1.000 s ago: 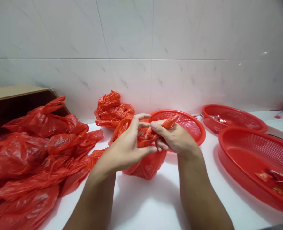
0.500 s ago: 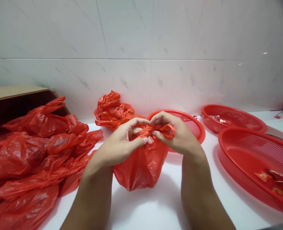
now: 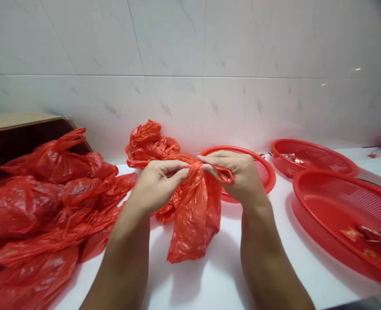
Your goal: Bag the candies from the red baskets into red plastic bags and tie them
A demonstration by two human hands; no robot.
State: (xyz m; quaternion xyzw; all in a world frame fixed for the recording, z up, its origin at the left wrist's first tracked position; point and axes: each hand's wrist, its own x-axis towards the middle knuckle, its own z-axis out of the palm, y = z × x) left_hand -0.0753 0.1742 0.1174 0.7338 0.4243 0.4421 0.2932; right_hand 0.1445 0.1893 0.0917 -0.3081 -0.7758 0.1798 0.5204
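Between my hands a thin red plastic bag (image 3: 190, 219) hangs above the white table, gathered at its top. My left hand (image 3: 160, 183) pinches the gathered part from the left with thumb and forefinger. On the right, my right hand (image 3: 237, 176) pinches it with thumb and fingers, and a loop of red plastic sticks out beneath those fingers. One loose flap of the bag droops toward me. Whatever the bag contains is hidden. Behind it lies a crumpled heap of red bags (image 3: 152, 144).
Several filled red bags (image 3: 29, 206) pile up at left, before an open cardboard box (image 3: 23, 122). A red basket (image 3: 268, 172) stands behind my right hand. Farther right are a red basket with small packets (image 3: 309, 189) and another behind it (image 3: 339, 161). A tiled wall rises behind.
My hands have drawn slightly apart at the bag's top. A loose flap now hangs down in front, where the bag's rounded body showed before.
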